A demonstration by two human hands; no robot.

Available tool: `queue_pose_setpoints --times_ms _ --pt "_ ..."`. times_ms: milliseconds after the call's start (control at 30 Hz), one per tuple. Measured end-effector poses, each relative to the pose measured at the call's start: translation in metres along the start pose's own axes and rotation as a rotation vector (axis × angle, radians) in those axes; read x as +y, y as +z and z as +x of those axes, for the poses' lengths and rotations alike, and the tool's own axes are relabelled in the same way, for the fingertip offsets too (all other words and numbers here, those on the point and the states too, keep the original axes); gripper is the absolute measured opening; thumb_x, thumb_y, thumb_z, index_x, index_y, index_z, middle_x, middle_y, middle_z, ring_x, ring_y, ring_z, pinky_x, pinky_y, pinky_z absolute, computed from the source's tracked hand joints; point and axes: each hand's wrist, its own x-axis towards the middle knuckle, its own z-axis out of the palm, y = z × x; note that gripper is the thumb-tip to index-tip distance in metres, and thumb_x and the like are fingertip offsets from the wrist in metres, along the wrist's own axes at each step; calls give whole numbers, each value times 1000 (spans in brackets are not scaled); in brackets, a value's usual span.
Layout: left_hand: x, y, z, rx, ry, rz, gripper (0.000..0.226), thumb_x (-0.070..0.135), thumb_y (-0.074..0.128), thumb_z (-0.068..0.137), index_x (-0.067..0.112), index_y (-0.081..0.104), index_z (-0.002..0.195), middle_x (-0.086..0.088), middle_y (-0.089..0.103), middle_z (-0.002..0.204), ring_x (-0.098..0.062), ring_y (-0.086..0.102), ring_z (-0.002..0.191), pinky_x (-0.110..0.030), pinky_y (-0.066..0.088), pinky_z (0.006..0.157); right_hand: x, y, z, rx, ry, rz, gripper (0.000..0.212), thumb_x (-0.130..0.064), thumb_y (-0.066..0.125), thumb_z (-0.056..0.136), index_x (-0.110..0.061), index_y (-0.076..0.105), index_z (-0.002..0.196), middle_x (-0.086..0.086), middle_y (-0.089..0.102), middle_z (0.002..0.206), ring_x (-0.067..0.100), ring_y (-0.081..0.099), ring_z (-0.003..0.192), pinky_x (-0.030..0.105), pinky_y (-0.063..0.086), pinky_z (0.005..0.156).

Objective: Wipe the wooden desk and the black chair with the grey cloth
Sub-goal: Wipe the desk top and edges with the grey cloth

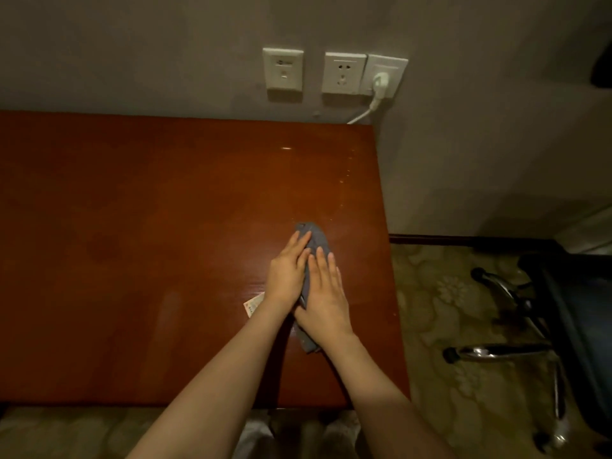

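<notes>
The grey cloth point(317, 239) lies bunched on the right part of the reddish wooden desk point(139, 246). My left hand point(287, 272) and my right hand point(325, 297) lie side by side on the cloth with straight fingers, pressing it flat against the desk top. The cloth shows beyond my fingertips and below my right wrist. The black chair point(576, 329) stands at the far right on the floor, with its chrome legs and dark castors toward the desk.
A small printed paper point(252, 307) peeks out from under my left wrist. Wall sockets point(344, 73) sit above the desk's back edge, one with a white plug and cable point(377, 91). Patterned carpet point(440, 326) lies between desk and chair.
</notes>
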Motion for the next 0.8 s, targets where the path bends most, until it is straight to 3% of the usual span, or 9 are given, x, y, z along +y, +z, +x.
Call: queue_pose_setpoints --times_ms 200,333,467,567,667,800 --pt "42 50 -4 -129 85 19 38 21 44 99 22 47 137 -2 34 150 -15 40 134 -17 31 102 57 -20 -28 88 89 17 88 -27 55 89 -8 -4 150 6 -14 158 22 -22 142 31 -11 114" --pt "61 79 -12 -166 122 41 39 21 45 99 22 46 138 -1 33 151 -15 42 132 -16 33 100 86 -27 -44 190 92 82 85 -19 61 85 -6 6 149 -1 -10 153 18 -19 139 22 -15 111" --pt "80 107 -13 -205 161 67 40 20 44 99 19 45 139 -4 31 152 -17 42 133 -20 34 103 115 -31 -55 287 142 136 81 -9 69 77 1 25 145 7 13 153 26 1 142 35 4 114" --pt "98 132 -15 -319 224 216 41 18 43 99 18 45 140 -5 30 153 -21 44 132 -28 37 102 139 -33 -67 328 230 179 76 -3 69 71 6 37 139 17 32 148 30 15 139 44 19 114" --pt "112 144 -18 -401 242 363 39 15 43 96 14 50 134 -4 32 152 -25 50 126 -32 42 97 153 -33 -77 340 251 190 70 3 69 60 11 50 127 25 52 132 43 40 128 61 39 99" --pt "125 136 -11 -281 217 222 34 12 46 95 9 58 127 -9 47 142 -25 50 125 -30 39 98 152 -49 -68 412 196 186 71 -4 59 61 8 49 130 22 52 133 38 38 131 55 36 103"
